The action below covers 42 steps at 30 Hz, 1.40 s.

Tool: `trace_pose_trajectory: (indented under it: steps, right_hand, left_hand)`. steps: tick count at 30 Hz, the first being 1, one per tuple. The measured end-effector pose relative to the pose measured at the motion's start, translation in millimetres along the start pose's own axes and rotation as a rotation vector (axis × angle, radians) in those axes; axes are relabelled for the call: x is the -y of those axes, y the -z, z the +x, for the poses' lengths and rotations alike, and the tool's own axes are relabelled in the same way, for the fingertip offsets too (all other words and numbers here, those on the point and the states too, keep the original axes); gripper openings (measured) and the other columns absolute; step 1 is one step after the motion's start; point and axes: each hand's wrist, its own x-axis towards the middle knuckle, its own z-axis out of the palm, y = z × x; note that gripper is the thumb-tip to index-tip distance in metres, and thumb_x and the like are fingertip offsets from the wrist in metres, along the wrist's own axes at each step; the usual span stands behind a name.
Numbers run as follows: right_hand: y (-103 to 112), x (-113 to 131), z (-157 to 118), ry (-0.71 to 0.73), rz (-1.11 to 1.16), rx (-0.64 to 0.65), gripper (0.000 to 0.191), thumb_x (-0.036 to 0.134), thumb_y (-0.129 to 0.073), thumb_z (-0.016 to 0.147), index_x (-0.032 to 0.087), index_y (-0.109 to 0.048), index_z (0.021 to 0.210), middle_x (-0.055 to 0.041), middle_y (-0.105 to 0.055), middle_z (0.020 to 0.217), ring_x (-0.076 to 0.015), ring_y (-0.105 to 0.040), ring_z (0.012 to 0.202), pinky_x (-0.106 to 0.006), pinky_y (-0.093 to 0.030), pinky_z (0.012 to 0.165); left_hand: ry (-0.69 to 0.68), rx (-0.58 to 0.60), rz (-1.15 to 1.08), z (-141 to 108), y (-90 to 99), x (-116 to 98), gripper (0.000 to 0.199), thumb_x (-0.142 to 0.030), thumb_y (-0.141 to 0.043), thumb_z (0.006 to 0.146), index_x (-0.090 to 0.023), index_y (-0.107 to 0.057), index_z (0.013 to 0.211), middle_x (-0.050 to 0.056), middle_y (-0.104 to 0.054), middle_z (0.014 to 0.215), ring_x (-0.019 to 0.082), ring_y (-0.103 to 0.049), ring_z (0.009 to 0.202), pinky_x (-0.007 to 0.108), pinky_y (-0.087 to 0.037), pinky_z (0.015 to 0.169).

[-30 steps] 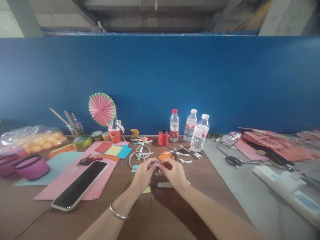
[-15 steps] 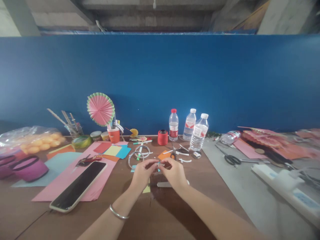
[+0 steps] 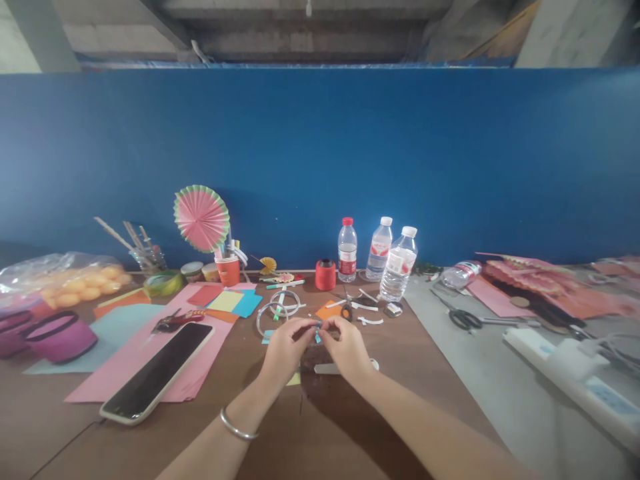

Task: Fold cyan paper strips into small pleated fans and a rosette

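Note:
Over the middle of the brown table, my left hand [image 3: 289, 345] and my right hand [image 3: 349, 350] almost meet, each closed in a fingertip pinch. Something small and bluish-grey shows between the fingertips, too small to name. Below my right hand lies a whitish flat strip [image 3: 326, 369], partly covered by it. Clear rings of tubing [image 3: 261, 325] rest just beyond my left hand. Past the right fingers are an orange paper piece [image 3: 327, 311], dark-handled scissors [image 3: 347, 311] and curled white paper strips [image 3: 370, 321].
A phone [image 3: 160, 373] lies on pink paper [image 3: 95, 383] at the left, near red-handled pliers [image 3: 183, 320]. Water bottles [image 3: 347, 257] and a red spool [image 3: 325, 275] stand at the back. On the right are a power strip [image 3: 530, 347] and black scissors [image 3: 465, 320].
The fingertips have shifted slightly around the small piece; a bit of pale material between them looks different. Both arms stay nearly in place, and the table things have not moved.

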Motion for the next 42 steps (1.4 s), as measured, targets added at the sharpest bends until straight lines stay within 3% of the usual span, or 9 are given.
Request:
trace_pose_trajectory:
  steps: [6, 19, 33, 36, 40, 42]
  right_hand:
    - [0, 1, -1, -0.01, 0.069, 0.021, 0.013, 0.029, -0.051, 0.074, 0.019, -0.053, 0.067, 0.0002, -0.06, 0.066, -0.0137, -0.052, 0.058, -0.024, -0.041, 0.057]
    - [-2, -5, 5, -0.151, 0.224, 0.035, 0.009, 0.024, -0.051, 0.071, 0.018, -0.054, 0.066, 0.0017, -0.056, 0.058, -0.0122, -0.05, 0.053, -0.022, -0.04, 0.05]
    - [-2, -9, 6, -0.124, 0.133, 0.001, 0.011, 0.026, -0.052, 0.07, 0.018, -0.057, 0.065, 0.0007, -0.059, 0.06, -0.013, -0.051, 0.054, -0.023, -0.04, 0.05]
    - [-2, -9, 6, -0.185, 0.206, 0.006, 0.011, 0.029, -0.055, 0.067, 0.019, -0.057, 0.07, 0.0008, -0.059, 0.06, -0.013, -0.051, 0.051, -0.022, -0.041, 0.045]
    - [-3, -14, 9, -0.274, 0.386, -0.006, 0.026, 0.031, -0.061, 0.063, 0.021, -0.053, 0.085, 0.0026, -0.058, 0.061, -0.0129, -0.052, 0.05, -0.022, -0.043, 0.041]
    - [-3, -18, 12, -0.293, 0.437, -0.034, 0.025, 0.031, -0.062, 0.062, 0.02, -0.053, 0.083, 0.0033, -0.057, 0.059, -0.0121, -0.051, 0.048, -0.021, -0.042, 0.04]
  left_hand:
    - [-0.028, -0.003, 0.076, 0, 1.2, 2, 0.021, -0.036, -0.054, 0.074, -0.024, -0.067, 0.087, 0.004, -0.065, 0.093, 0.022, -0.059, 0.084, 0.03, -0.045, 0.075]
    - [0.184, -0.021, -0.217, 3, -4.8, 5, 0.021, -0.032, -0.06, 0.069, -0.018, -0.066, 0.083, 0.003, -0.068, 0.076, 0.017, -0.063, 0.067, 0.027, -0.052, 0.063]
    - [0.234, -0.012, -0.332, 4, -7.6, 9, 0.016, -0.027, -0.061, 0.068, -0.016, -0.065, 0.079, 0.001, -0.066, 0.068, 0.011, -0.06, 0.061, 0.02, -0.049, 0.06]
    - [0.218, -0.014, -0.365, 4, -8.2, 14, 0.015, -0.026, -0.061, 0.068, -0.015, -0.064, 0.078, 0.001, -0.066, 0.068, 0.011, -0.06, 0.061, 0.02, -0.048, 0.06]
    - [0.22, -0.027, -0.446, 5, -8.0, 17, 0.017, -0.027, -0.062, 0.068, -0.015, -0.063, 0.08, 0.002, -0.065, 0.065, 0.011, -0.059, 0.06, 0.02, -0.048, 0.058]
    - [0.242, -0.059, -0.493, 5, -7.2, 16, 0.021, -0.029, -0.062, 0.067, -0.015, -0.062, 0.082, 0.001, -0.064, 0.063, 0.011, -0.059, 0.058, 0.02, -0.048, 0.054]
